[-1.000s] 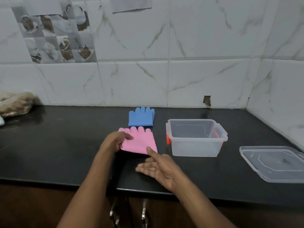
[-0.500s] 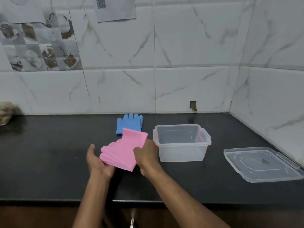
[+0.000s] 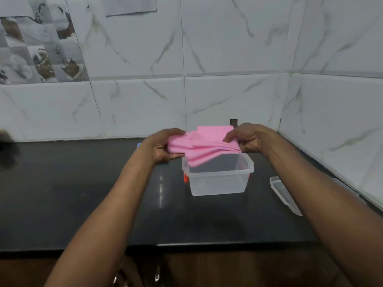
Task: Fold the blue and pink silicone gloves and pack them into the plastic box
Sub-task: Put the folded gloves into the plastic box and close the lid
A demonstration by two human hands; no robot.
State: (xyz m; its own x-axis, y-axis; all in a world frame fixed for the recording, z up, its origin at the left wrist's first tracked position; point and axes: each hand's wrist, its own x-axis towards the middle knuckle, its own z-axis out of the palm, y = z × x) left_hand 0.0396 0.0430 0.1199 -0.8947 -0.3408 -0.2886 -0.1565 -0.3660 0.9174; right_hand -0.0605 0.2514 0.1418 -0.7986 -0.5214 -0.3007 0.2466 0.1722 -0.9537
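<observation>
You have the pink glove (image 3: 204,147) pinched at both ends and held in the air just above the plastic box (image 3: 217,179), its lower edge drooping past the box's near-left rim. Your left hand (image 3: 160,149) grips the end to the left of the box, thumb on top and fingers curled under; your right hand (image 3: 246,139) clamps the other end above the box's far-right corner, where the material bunches into tight pleats.

Judging by that droop and those pleats, the glove is soft, floppy and light, so it will not keep a fold by itself. Silicone tends to spring open, so keep hold of both ends and press the layers flat together as you lower it. Pinching on the folded edges, not the loose flap, should stop it unrolling.

The box looks light and thin-walled, and it may skid on the glossy black counter (image 3: 83,193) if you push down hard.

Of the blue glove (image 3: 139,144) you can see only a sliver, left of the box behind your left wrist; it lies on the counter, not yet packed. The lid (image 3: 285,194) lies right of the box, partly hidden by your right forearm.
</observation>
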